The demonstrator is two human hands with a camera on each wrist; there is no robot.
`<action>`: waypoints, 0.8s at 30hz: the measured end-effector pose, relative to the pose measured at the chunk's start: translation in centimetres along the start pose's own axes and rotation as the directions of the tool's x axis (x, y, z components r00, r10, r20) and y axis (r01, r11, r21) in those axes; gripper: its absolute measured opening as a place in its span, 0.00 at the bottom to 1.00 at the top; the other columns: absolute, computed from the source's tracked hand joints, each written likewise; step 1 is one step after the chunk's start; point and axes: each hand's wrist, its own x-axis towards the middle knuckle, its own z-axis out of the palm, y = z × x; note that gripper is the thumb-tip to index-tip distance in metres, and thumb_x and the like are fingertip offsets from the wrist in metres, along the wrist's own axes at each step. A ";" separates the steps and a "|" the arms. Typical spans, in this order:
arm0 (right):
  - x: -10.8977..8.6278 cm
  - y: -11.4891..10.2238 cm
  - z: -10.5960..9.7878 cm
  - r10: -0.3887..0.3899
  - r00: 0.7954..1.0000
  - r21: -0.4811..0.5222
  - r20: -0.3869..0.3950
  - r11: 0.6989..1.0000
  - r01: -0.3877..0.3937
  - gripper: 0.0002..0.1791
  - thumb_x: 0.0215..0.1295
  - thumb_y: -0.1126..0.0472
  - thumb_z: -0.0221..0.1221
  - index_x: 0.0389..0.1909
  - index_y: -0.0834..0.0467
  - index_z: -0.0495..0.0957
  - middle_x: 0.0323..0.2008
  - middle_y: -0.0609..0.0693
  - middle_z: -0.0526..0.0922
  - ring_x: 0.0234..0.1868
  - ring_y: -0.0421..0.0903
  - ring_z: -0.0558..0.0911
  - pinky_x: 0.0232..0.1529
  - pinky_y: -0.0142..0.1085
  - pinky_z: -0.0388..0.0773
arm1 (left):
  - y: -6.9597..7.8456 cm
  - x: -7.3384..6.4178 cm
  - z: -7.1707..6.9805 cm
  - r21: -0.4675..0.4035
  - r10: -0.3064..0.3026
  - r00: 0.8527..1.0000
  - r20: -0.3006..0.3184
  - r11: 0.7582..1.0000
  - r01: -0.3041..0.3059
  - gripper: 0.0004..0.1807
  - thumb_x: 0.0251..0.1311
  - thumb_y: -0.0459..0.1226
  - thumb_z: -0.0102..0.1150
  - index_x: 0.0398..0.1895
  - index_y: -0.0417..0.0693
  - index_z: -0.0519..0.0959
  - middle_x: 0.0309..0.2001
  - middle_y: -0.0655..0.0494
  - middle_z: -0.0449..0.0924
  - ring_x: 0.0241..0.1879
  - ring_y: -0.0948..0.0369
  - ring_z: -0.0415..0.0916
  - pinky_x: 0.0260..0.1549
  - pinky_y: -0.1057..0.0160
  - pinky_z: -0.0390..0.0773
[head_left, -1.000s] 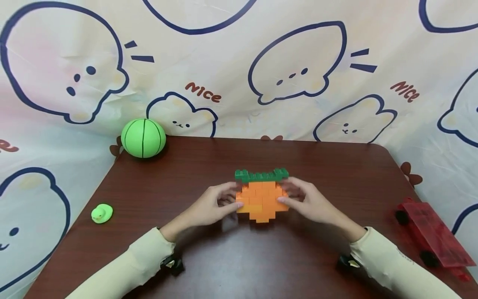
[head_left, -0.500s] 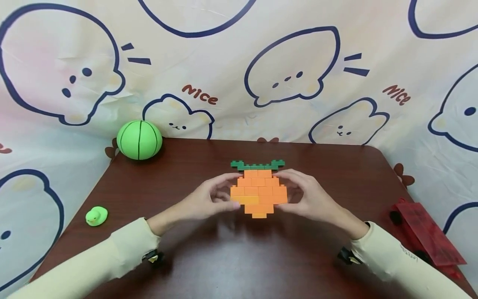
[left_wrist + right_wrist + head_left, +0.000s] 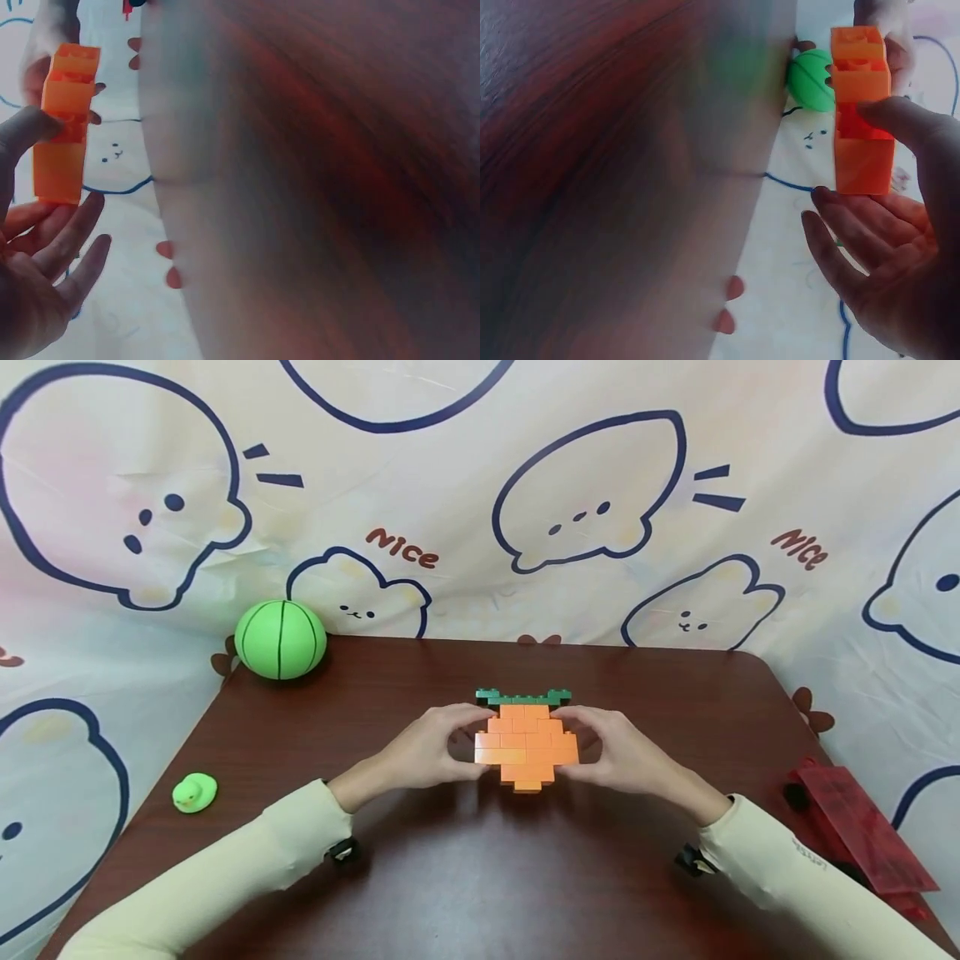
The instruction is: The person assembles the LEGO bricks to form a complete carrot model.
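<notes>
Between both hands is a carrot shape built of orange toy bricks, with a row of green bricks across its top. Its flat front faces the head camera. The left hand pinches its left side, thumb low and fingers higher up. Mirroring it, the right hand pinches the right side. In the left wrist view the thumb presses on a step of the orange bricks, with fingers at the opposite end. The right wrist view has the same hold on the stepped bricks. Some fingertips are hidden behind the bricks.
The dark brown table has a green ball at its back left corner. A small green rubber duck sits by the left edge. A translucent red toy vehicle stands at the right edge. A printed cloth hangs behind.
The brick carrot has tipped so its front faces the camera more squarely and its green studs show less. Both thumbs moved from its front face to its lower edges. It stays between the hands.
</notes>
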 end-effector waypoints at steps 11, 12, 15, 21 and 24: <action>1.0 2.4 3.2 0.119 0.978 -0.145 0.174 0.985 -0.095 0.36 0.60 0.50 0.73 0.66 0.58 0.75 0.59 0.54 0.84 0.56 0.50 0.84 0.57 0.47 0.83 | -2.3 1.3 2.1 0.113 -0.245 0.944 0.220 0.968 0.225 0.38 0.56 0.45 0.75 0.71 0.48 0.74 0.68 0.52 0.77 0.67 0.55 0.74 0.65 0.48 0.76; 0.9 2.4 3.4 0.131 0.975 -0.145 0.181 0.984 -0.105 0.36 0.60 0.50 0.73 0.67 0.59 0.75 0.59 0.54 0.84 0.57 0.50 0.84 0.58 0.48 0.83 | -2.4 1.3 2.2 0.117 -0.253 0.940 0.228 0.966 0.231 0.38 0.56 0.45 0.75 0.71 0.48 0.74 0.69 0.52 0.77 0.68 0.54 0.74 0.66 0.48 0.75; 0.8 2.4 3.8 0.158 0.970 -0.148 0.184 0.980 -0.132 0.37 0.59 0.49 0.74 0.67 0.59 0.74 0.60 0.54 0.84 0.58 0.50 0.84 0.58 0.48 0.83 | -2.3 1.2 2.5 0.126 -0.262 0.936 0.234 0.963 0.238 0.39 0.56 0.46 0.75 0.72 0.47 0.73 0.69 0.51 0.77 0.69 0.53 0.72 0.67 0.47 0.74; 0.4 1.9 2.8 0.151 0.969 -0.170 0.195 0.978 -0.118 0.41 0.61 0.43 0.72 0.71 0.57 0.71 0.64 0.53 0.81 0.61 0.50 0.82 0.59 0.47 0.82 | -1.6 0.2 1.6 0.145 -0.267 0.938 0.220 0.960 0.239 0.45 0.55 0.53 0.76 0.73 0.45 0.71 0.71 0.49 0.75 0.70 0.52 0.72 0.68 0.48 0.74; -0.2 1.4 0.9 0.110 0.984 -0.212 0.139 0.974 -0.079 0.39 0.62 0.42 0.71 0.70 0.55 0.73 0.66 0.52 0.80 0.64 0.50 0.80 0.62 0.49 0.80 | -1.0 -1.0 0.1 0.156 -0.227 0.962 0.153 0.967 0.203 0.42 0.57 0.55 0.74 0.71 0.44 0.73 0.70 0.49 0.76 0.70 0.52 0.73 0.67 0.47 0.74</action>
